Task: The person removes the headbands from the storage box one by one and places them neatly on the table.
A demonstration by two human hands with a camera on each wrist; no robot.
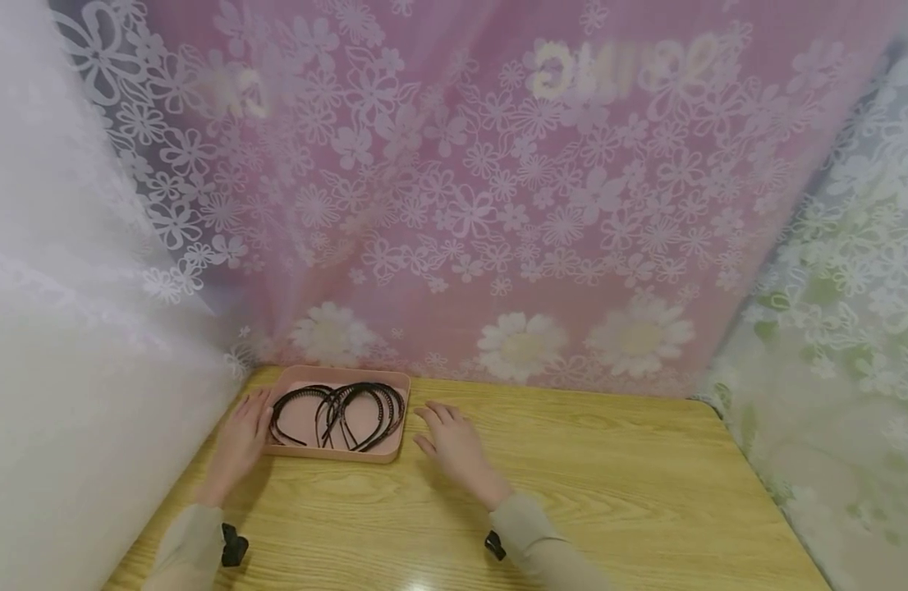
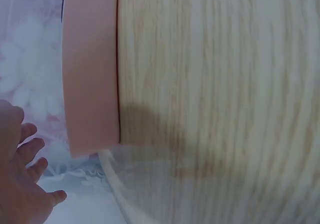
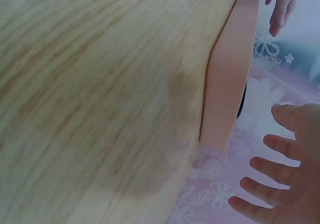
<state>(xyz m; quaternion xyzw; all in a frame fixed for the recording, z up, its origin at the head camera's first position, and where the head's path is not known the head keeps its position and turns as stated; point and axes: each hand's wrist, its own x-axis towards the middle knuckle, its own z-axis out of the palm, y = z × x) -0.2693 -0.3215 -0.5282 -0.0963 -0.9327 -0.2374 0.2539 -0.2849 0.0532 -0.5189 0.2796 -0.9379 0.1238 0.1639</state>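
Note:
A shallow pink tray [image 1: 291,452] lies at the back left of the wooden table, with several black headbands [image 1: 361,410] overlapping inside it, some with comb teeth. My left hand [image 1: 243,427] is at the tray's left end, its fingers extended along the rim. Just off the right end, my right hand [image 1: 454,443] hovers with fingers spread and slightly bent, holding nothing. In the left wrist view the tray's outer wall [image 2: 92,69] stands beside the left hand [image 2: 22,169]. From the right wrist, the right hand [image 3: 280,174] shows apart from the tray [image 3: 230,74].
The wood-grain table [image 1: 572,476] stretches to the right of the tray. A pink flowered curtain [image 1: 461,205] hangs along the back edge, a white sheet [image 1: 77,345] at the left and a pale flowered one [image 1: 853,394] at the right. Black wrist devices [image 1: 234,546] sit at both sleeves.

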